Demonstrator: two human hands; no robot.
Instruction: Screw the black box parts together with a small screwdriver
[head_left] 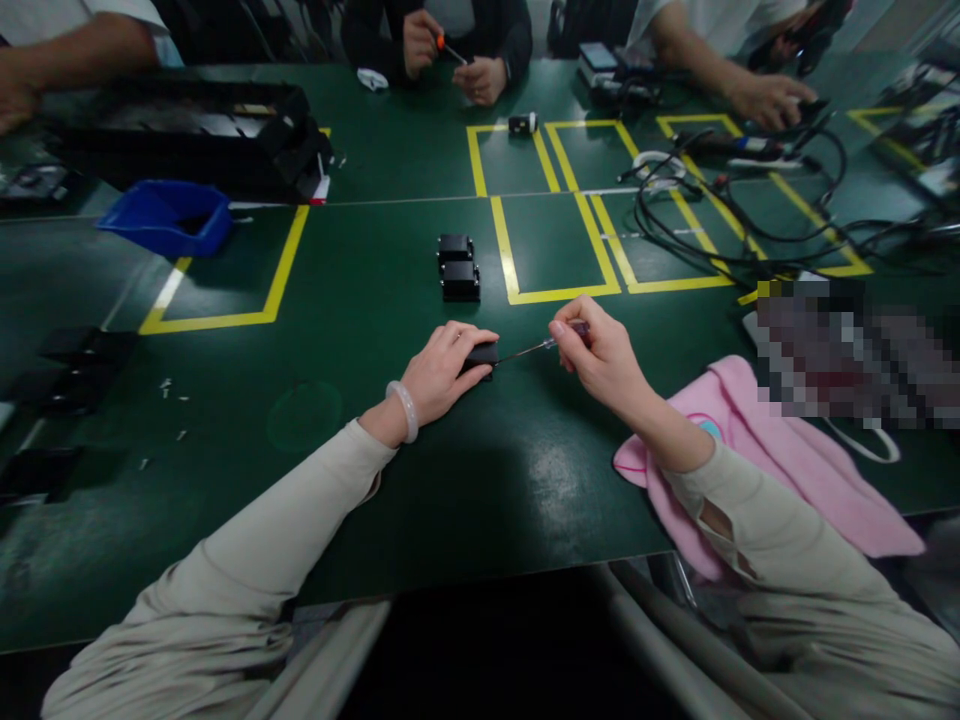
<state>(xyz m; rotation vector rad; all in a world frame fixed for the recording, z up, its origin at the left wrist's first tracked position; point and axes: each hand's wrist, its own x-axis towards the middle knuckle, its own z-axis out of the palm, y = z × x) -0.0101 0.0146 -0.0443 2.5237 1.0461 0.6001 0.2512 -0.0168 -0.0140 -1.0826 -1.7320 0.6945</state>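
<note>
My left hand (442,370) is closed around a small black block-shaped part (482,354), holding it down on the green table. A screwdriver (546,343) is gripped in my right hand (598,350); its thin shaft points left, and the tip meets the right side of the black part. Whether the tip sits in a screw is too small to tell. Just beyond my left hand stand two similar black parts (460,280), one behind the other. Several small screws (166,387) lie scattered on the table to the left.
A blue scoop-shaped bin (169,218) and stacked black trays (217,140) stand at the left. Black cables (675,235) sprawl at the right, above a pink cloth (739,420). Across the table, a co-worker's hands (480,80) hold an orange-handled screwdriver. Yellow tape (559,297) marks the tabletop.
</note>
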